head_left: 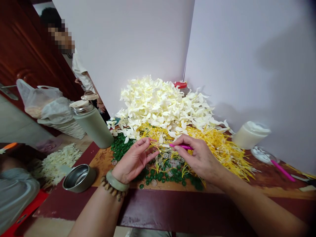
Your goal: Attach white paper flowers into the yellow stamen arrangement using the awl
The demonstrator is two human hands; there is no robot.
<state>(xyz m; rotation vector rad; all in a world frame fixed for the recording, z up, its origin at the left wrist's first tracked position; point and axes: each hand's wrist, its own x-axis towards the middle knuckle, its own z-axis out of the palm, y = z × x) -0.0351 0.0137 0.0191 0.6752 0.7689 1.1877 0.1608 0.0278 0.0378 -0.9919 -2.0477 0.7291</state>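
Observation:
My left hand, with a jade bangle and a beaded bracelet at the wrist, pinches thin yellow stems between thumb and forefinger. From the right, my right hand grips a pink-handled tool, its pale tip touching or nearly touching the stems. Behind both hands rises a heap of white petals. Yellow stamens are piled to the right. Green pieces and small clear discs lie under and around my hands.
A green thermos and a metal cup stand on the left. At the right are a white jar, a dish and a pink stick. One person is by the doorway; another's knee shows lower left.

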